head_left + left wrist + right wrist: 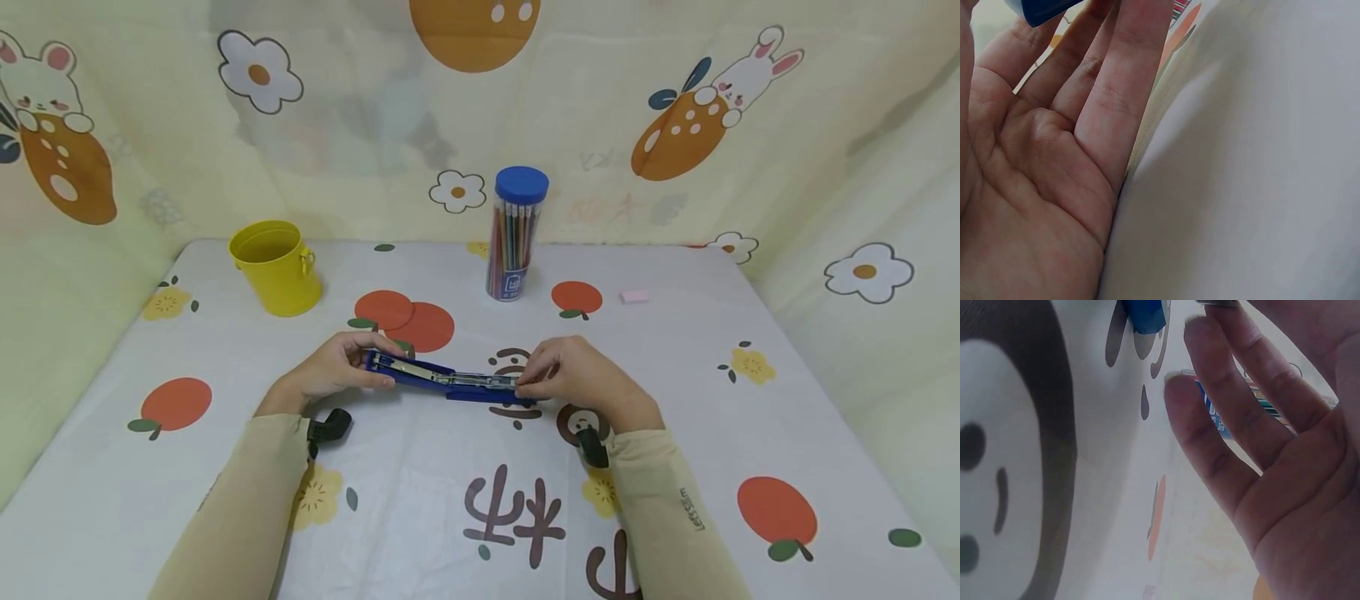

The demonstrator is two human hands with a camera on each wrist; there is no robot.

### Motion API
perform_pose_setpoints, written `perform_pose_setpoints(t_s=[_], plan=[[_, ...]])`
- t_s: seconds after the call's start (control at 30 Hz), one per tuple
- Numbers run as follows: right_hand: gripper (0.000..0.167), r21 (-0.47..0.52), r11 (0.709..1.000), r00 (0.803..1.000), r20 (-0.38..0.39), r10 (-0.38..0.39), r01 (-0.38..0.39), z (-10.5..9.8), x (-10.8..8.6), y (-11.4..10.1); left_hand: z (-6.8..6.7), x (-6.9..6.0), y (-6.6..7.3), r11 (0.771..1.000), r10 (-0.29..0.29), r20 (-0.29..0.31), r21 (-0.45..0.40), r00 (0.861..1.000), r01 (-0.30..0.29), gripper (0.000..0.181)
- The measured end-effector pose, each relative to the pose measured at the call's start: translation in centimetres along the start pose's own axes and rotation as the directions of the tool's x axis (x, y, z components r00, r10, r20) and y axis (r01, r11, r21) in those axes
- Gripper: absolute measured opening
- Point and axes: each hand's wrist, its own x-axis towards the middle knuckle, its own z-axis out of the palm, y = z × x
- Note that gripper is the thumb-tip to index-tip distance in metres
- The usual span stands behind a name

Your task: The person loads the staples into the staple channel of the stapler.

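A blue stapler lies folded wide open between the two hands, its metal inside facing up. The left hand holds its left end, thumb in front and fingers behind. In the left wrist view a blue corner of the stapler shows above the palm. At the other end, the right hand pinches the metal part with thumb and fingertips. A small silver metal piece shows at those fingertips in the right wrist view; whether it belongs to the stapler or is a strip of staples I cannot tell.
A yellow bucket stands at the back left. Behind the stapler is a clear tube of pencils with a blue lid. A pink eraser-like block lies at the back right. Printed cloth covers the table.
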Motion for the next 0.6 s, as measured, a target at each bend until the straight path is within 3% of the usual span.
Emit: perform_pose_setpoints(t_s=[0.1,0.3,0.6], plan=[[0.014,0.024,0.999,0.999,-0.002,0.035,-0.035,-0.03,-0.09,0.10,-0.05,0.05,0.03,1.000,-0.001,0.001,0.004,1.000,0.001,0.039],[0.048,0.082,0.990,0.993,-0.016,0.120,-0.118,0.24,0.02,0.32,-0.08,-0.14,-0.07,1.000,-0.024,-0.004,0.005,1.000,0.024,0.041],[0.058,0.098,0.985,0.989,-0.011,0.145,-0.143,0.70,0.20,0.93,-0.06,-0.22,0.19,0.999,-0.031,-0.003,-0.010,1.000,0.031,0.042]])
